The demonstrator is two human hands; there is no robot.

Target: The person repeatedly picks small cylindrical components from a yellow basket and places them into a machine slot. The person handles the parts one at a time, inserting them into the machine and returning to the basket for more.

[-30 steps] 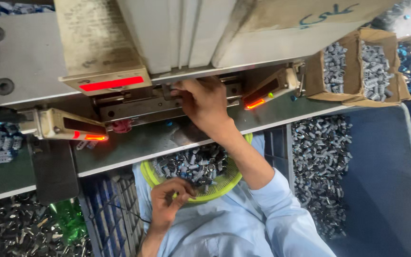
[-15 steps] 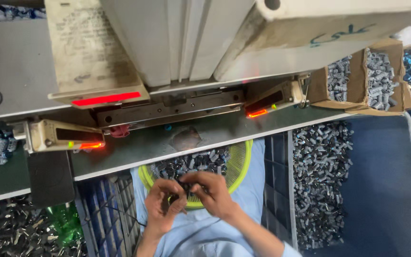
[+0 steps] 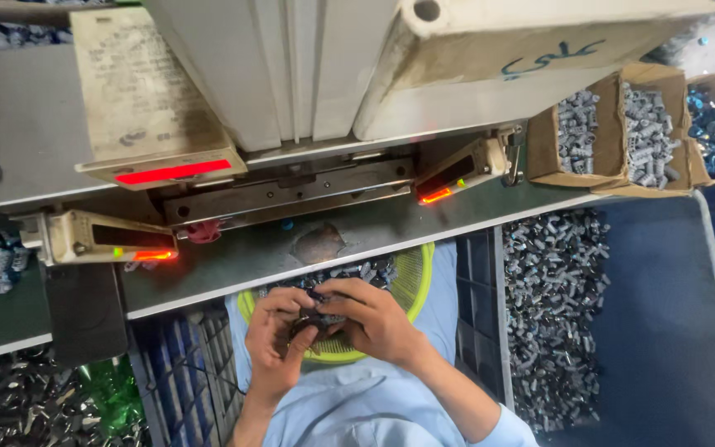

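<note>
Over the yellow basket [image 3: 418,273], a small dark part [image 3: 312,319] was pinched between left hand [image 3: 279,339] and right hand [image 3: 374,319], fingers closed.

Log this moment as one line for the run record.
left hand: on small dark part | right hand: on same part | under hands: yellow basket of metal parts | press table: beyond

Grey press machine [image 3: 291,74] over a green workbench [image 3: 233,269], red-lit sensors [image 3: 171,174], blue crates [image 3: 664,331] alongside.
</note>
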